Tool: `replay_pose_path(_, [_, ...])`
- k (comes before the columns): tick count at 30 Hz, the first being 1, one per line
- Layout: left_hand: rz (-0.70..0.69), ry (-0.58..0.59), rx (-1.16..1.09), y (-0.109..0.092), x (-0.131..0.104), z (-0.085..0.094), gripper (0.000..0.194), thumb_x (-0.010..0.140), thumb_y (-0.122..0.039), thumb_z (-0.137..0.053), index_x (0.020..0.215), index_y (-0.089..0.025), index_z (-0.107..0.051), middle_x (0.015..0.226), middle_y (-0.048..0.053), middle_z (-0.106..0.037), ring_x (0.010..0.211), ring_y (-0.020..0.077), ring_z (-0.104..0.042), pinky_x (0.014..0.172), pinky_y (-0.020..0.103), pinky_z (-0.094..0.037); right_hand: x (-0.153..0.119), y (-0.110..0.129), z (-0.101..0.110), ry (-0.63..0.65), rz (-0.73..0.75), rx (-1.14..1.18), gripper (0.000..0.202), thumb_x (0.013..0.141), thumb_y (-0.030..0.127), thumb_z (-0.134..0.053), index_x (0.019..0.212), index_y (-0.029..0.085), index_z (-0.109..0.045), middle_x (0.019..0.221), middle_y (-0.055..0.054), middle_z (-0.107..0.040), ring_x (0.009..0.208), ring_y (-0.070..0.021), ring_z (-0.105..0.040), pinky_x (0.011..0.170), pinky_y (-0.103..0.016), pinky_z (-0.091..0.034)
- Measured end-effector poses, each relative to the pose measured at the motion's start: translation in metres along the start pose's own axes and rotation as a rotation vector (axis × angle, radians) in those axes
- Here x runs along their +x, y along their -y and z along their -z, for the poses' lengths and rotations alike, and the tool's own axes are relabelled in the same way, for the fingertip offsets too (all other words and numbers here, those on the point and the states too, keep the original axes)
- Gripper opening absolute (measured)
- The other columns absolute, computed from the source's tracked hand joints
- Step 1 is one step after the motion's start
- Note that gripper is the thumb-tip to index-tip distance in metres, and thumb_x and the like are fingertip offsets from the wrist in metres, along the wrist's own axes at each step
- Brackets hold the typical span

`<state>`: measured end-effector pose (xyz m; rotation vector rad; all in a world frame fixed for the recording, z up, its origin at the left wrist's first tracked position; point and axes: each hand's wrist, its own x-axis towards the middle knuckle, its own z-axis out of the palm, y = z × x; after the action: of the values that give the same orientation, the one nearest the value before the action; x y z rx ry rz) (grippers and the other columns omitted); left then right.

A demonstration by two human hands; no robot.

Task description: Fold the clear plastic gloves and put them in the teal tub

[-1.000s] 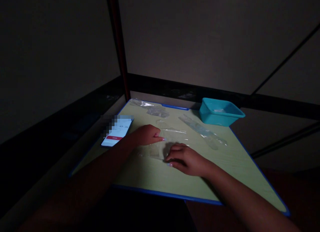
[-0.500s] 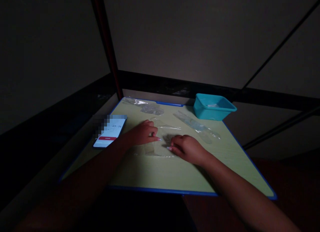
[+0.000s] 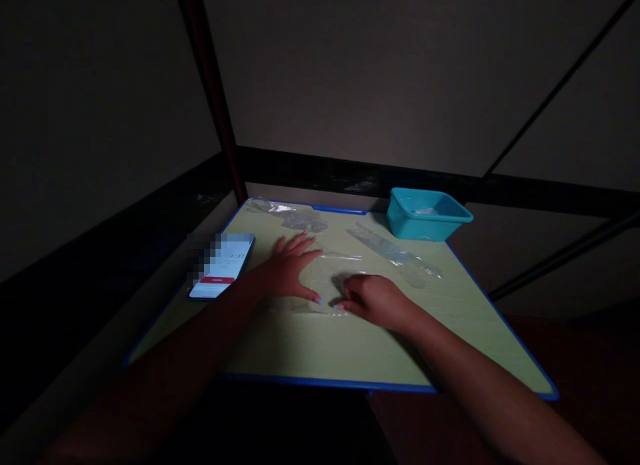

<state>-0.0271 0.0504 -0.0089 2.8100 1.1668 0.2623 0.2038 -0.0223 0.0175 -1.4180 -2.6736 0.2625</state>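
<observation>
A clear plastic bag lies flat in the middle of the pale green table, its edges showing as thin shiny lines. My left hand rests over the left part of the bag, fingers spread and thumb stretched toward the near edge. At the bag's right side, my right hand is curled closed, with its thumb low by the near right corner. Whether it pinches the film there is hidden under the fingers.
A phone with a lit screen lies at the left. Crumpled clear plastic is at the far left, and a long clear plastic wrapper lies right of centre. A turquoise basket stands at the far right corner, beside the wall.
My left hand has opened from a curled shape to spread fingers, flattening over the bag. My right hand stays curled in nearly the same place, its thumb slightly lower.
</observation>
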Motion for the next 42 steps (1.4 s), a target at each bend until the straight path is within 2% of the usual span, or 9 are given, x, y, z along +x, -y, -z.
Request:
replay_pose_path(4, [-0.003, 0.179, 0.012, -0.004, -0.002, -0.003, 0.119, 0.056, -0.08, -0.059, 0.148, -0.018, -0.016, 0.155, 0.017, -0.008, 0.142, 0.0357, -0.002, 0.108, 0.058, -0.003, 0.003, -0.007, 0.0, -0.117, 0.056, 0.036, 0.019, 0.082, 0.033, -0.063, 0.089, 0.015, -0.061, 0.091, -0.009, -0.06, 0.088, -0.0209, -0.054, 0.075, -0.03, -0.04])
replay_pose_path(9, [0.046, 0.279, 0.025, -0.011, -0.001, 0.0, 0.126, 0.053, -0.078, -0.061, 0.148, -0.014, -0.011, 0.153, 0.02, -0.004, 0.142, 0.0347, -0.001, 0.108, 0.059, -0.003, 0.005, -0.015, -0.006, -0.186, 0.049, 0.079, 0.053, 0.082, 0.049, -0.059, 0.123, 0.016, -0.051, 0.126, -0.016, -0.051, 0.118, -0.0281, -0.045, 0.097, -0.045, -0.035])
replay_pose_path(12, [0.056, 0.315, 0.027, -0.015, -0.002, 0.001, 0.128, 0.051, -0.078, -0.062, 0.148, -0.013, -0.011, 0.153, 0.021, -0.004, 0.141, 0.0366, -0.003, 0.107, 0.061, -0.003, 0.004, -0.016, -0.009, -0.072, 0.012, 0.067, 0.082, 0.076, 0.061, -0.059, 0.142, 0.019, -0.033, 0.149, -0.018, -0.028, 0.136, -0.0333, -0.024, 0.106, -0.058, -0.019])
replay_pose_path(16, [0.085, 0.274, 0.042, -0.017, -0.002, 0.002, 0.121, 0.057, -0.075, -0.061, 0.148, -0.012, -0.012, 0.153, 0.021, -0.006, 0.141, 0.037, -0.005, 0.108, 0.061, -0.006, 0.003, -0.014, -0.009, 0.21, -0.07, 0.055, 0.106, 0.071, 0.071, -0.057, 0.149, 0.019, -0.009, 0.154, -0.019, 0.0, 0.141, -0.0356, -0.001, 0.106, -0.064, -0.002])
replay_pose_path(18, [0.123, 0.2, 0.061, -0.015, -0.001, 0.003, 0.109, 0.067, -0.072, -0.055, 0.148, -0.012, -0.013, 0.153, 0.018, -0.008, 0.142, 0.0347, -0.005, 0.108, 0.061, -0.008, 0.002, -0.014, -0.007, 0.268, -0.089, 0.06, 0.105, 0.072, 0.072, -0.054, 0.149, 0.021, -0.004, 0.154, -0.018, 0.005, 0.141, -0.0348, 0.003, 0.105, -0.064, 0.002])
replay_pose_path(21, [0.199, 0.071, 0.096, -0.011, 0.001, 0.005, 0.089, 0.081, -0.066, -0.043, 0.148, -0.013, -0.016, 0.154, 0.015, -0.01, 0.142, 0.0312, -0.005, 0.108, 0.061, -0.009, 0.001, -0.014, -0.003, 0.235, -0.11, 0.059, 0.1, 0.076, 0.072, -0.049, 0.149, 0.025, 0.0, 0.153, -0.013, 0.011, 0.141, -0.0338, 0.007, 0.104, -0.065, 0.004])
replay_pose_path(23, [0.228, 0.038, 0.108, -0.009, 0.002, 0.005, 0.085, 0.084, -0.065, -0.038, 0.147, -0.013, -0.018, 0.154, 0.015, -0.009, 0.143, 0.0306, -0.004, 0.108, 0.061, -0.009, 0.001, -0.015, -0.002, 0.211, -0.131, 0.055, 0.095, 0.079, 0.071, -0.044, 0.149, 0.025, 0.002, 0.153, -0.011, 0.012, 0.141, -0.0327, 0.008, 0.104, -0.065, 0.005])
replay_pose_path(31, [0.174, 0.178, 0.049, -0.003, -0.001, -0.005, 0.109, 0.064, -0.079, -0.053, 0.148, -0.022, -0.013, 0.153, 0.018, 0.002, 0.141, 0.0365, 0.004, 0.104, 0.066, -0.007, 0.003, -0.016, -0.007, 0.264, -0.156, 0.021, 0.09, 0.083, 0.068, -0.041, 0.148, 0.025, 0.004, 0.153, -0.01, 0.011, 0.141, -0.0308, 0.008, 0.105, -0.064, 0.003])
replay_pose_path(42, [0.27, 0.222, 0.038, 0.001, 0.001, -0.002, 0.098, 0.074, -0.073, -0.047, 0.149, -0.023, -0.009, 0.154, 0.017, 0.003, 0.14, 0.0362, 0.008, 0.105, 0.065, -0.007, 0.003, -0.016, -0.004, 0.309, -0.17, 0.028, 0.091, 0.081, 0.069, -0.044, 0.149, 0.025, -0.001, 0.153, -0.012, 0.009, 0.14, -0.0321, 0.008, 0.105, -0.065, 0.002])
